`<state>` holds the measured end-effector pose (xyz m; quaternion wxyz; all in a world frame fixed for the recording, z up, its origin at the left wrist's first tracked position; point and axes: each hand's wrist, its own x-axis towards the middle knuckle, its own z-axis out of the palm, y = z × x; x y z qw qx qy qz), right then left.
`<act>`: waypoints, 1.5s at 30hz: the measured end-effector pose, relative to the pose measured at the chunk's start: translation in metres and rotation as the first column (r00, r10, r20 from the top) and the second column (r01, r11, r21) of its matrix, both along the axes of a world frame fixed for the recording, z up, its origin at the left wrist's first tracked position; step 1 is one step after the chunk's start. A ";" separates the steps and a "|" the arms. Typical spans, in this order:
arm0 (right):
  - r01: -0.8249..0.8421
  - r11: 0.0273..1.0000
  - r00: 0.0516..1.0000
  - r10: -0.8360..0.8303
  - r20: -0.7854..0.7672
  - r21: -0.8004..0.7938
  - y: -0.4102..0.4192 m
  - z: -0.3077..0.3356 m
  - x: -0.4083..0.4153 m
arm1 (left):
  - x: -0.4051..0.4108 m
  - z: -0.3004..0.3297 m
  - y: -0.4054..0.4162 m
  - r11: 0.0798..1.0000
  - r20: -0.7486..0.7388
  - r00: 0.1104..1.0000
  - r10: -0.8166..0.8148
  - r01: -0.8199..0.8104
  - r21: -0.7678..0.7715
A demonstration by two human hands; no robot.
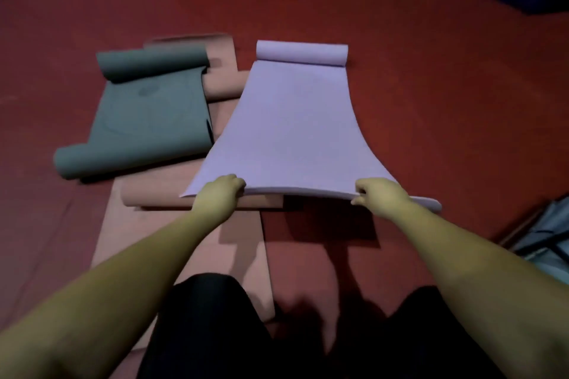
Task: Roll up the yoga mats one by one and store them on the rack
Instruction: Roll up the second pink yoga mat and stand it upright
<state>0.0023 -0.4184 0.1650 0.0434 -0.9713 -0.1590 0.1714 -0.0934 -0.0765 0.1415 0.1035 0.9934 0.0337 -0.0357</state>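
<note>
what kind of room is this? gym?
Probably a gym or yoga studio. Several yoga mats lie on a red padded floor: a purple mat held at its near edge by both hands, a grey mat and a pink mat. No rack in view.

Three mats lie on the floor [431,86]. The right mat [292,126] has its near edge lifted, overlapping the middle mat [215,240]. The left mat [147,114] lies on the middle mat, both ends curled.

Yoga mats: one purple mat [292,126], one grey mat [147,114], one pink mat [191,243].
</note>
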 end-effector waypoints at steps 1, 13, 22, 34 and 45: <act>0.009 0.999 0.999 -0.011 0.048 0.031 -0.006 0.012 -0.008 | -0.005 0.015 -0.004 1.000 0.037 0.999 -0.004 0.005 -0.008; -0.049 0.967 0.864 -0.086 0.497 0.252 -0.072 0.092 -0.111 | -0.092 0.116 -0.055 0.998 0.400 0.914 -0.067 0.063 0.025; -0.105 0.958 0.889 -0.031 0.457 0.268 -0.084 0.068 -0.175 | -0.156 0.103 -0.071 0.984 0.324 0.929 -0.180 0.166 0.072; 0.073 0.982 0.978 -0.036 -0.204 0.175 -0.066 0.039 -0.176 | -0.154 0.068 -0.082 0.975 -0.377 0.908 0.181 -0.117 0.188; -0.015 0.999 0.910 0.027 -0.414 0.033 -0.060 0.036 -0.154 | -0.205 0.020 -0.114 0.925 0.447 0.887 -0.115 -0.068 0.373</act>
